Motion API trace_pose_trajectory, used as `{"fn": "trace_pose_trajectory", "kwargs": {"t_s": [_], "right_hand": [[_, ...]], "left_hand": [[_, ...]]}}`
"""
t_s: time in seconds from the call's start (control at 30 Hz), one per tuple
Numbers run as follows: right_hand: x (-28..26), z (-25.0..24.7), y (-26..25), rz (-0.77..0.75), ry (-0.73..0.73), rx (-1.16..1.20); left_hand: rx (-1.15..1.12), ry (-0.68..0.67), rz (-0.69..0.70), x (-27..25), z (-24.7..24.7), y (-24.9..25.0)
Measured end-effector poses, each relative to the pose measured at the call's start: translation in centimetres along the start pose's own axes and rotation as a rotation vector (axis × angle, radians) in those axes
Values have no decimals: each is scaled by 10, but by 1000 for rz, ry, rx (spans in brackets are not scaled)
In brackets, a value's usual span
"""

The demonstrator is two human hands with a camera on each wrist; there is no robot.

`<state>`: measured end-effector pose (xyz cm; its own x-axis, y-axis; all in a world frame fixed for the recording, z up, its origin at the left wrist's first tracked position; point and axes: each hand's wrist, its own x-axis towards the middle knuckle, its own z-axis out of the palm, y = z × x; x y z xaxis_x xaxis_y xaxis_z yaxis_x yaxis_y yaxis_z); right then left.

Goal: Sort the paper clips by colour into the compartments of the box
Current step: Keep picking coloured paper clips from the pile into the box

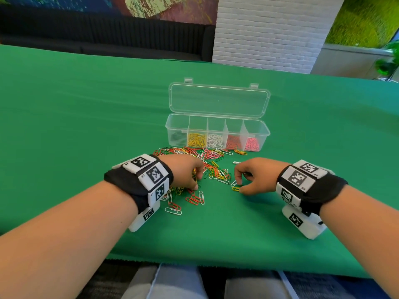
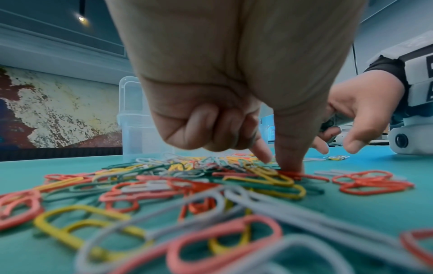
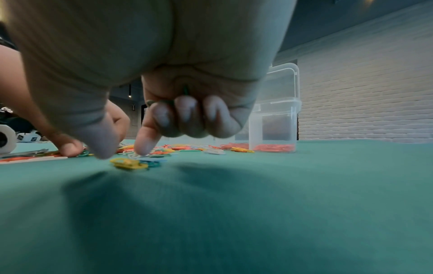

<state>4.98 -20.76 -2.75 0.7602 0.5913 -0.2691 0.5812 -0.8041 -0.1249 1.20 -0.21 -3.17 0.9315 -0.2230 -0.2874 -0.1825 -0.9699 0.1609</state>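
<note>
On the green surface, the left hand presses thumb and forefinger, other fingers curled, into the loose paper clips, too many to count. The right hand hovers over a yellow clip lying crosswise, green clips tucked under its curled fingers. Behind stands one open box, its long axis left-right, five compartments: dark, yellow, white, red, pink.

I see a table under green cloth. Behind it a long black sofa runs along the wall, with a colourful mural above. White brick pillar right of centre; green moss wall and potted plant far right. Ceiling spotlight lit.
</note>
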Motion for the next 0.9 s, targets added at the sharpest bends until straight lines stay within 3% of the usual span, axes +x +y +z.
{"fn": "trace_pose_trajectory", "kwargs": {"t_s": [0.17, 0.3, 0.5, 0.63, 0.9], "right_hand": [[1, 0, -4, -18, -57, -38], [1, 1, -5, -30, -19, -23], [5, -1, 5, 124, 127, -55], [5, -2, 6, 189, 123, -115], [5, -1, 1, 59, -15, -33]], "left_hand": [[25, -22, 23, -1, -2, 1], [-2, -13, 15, -2, -1, 0], [-43, 23, -39, -2, -1, 2], [-95, 8, -100, 1, -1, 1], [-147, -24, -82, -1, -3, -1]]}}
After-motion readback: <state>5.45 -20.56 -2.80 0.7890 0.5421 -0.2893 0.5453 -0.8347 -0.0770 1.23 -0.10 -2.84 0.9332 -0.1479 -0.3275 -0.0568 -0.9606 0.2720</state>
